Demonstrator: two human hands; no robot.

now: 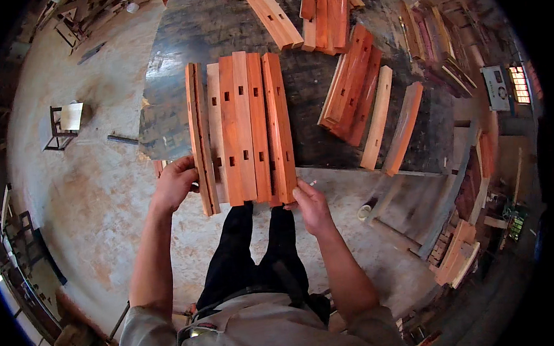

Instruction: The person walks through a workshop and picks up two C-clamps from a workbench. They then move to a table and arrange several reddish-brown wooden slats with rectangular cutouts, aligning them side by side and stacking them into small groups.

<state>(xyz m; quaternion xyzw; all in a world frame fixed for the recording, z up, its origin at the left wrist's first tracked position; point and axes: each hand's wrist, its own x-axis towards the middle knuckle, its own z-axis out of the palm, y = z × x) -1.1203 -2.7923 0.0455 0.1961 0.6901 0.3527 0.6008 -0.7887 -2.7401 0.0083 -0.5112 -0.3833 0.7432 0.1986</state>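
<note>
In front of me a row of reddish-brown wooden pieces with small rectangular mortises (243,122) lies side by side, their near ends jutting past the table edge. The leftmost one, a narrow grooved wooden rail (198,130), stands slightly apart and tilted from the others. My left hand (175,185) grips this rail near its lower end, fingers curled against its side. On the other side, my right hand (312,208) is closed around the near corner of the rightmost wooden rail (281,129). A small white stick (314,182) shows by its fingers; its kind is unclear.
Under the pieces is a dark, scuffed table (172,47). More mortised rails (353,86) are stacked to the right, beside two loose curved pieces (403,129). Other timber (329,16) lies at the far side. A small stool (63,125) stands on the floor at left.
</note>
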